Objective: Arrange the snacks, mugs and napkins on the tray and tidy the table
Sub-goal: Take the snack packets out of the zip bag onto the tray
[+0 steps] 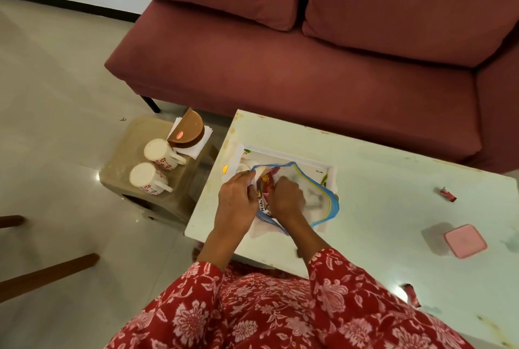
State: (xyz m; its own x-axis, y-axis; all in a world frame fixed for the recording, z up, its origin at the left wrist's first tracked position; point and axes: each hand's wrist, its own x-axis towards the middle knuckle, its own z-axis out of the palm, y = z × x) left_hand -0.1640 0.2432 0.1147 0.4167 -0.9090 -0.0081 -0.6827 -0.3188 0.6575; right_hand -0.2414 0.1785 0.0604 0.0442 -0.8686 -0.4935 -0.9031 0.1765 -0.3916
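Note:
A white tray [330,170] lies on the pale table [393,208]. On it rests a clear zip bag [323,197] with a blue edge. My left hand [236,202] pinches the bag's open mouth at its left. My right hand [286,198] grips a red peanut packet [266,183] at the bag's opening. Two white mugs with red flowers [160,155] [148,179] lie on their sides on a low stool to the left. Behind them stands a brown napkin holder [188,129] with white napkins.
A pink lidded box [464,240] sits at the table's right. Two small red wrappers [448,194] [411,294] lie on the table. A maroon sofa [280,54] stands beyond the table. Wooden chair legs [47,273] cross the floor at left.

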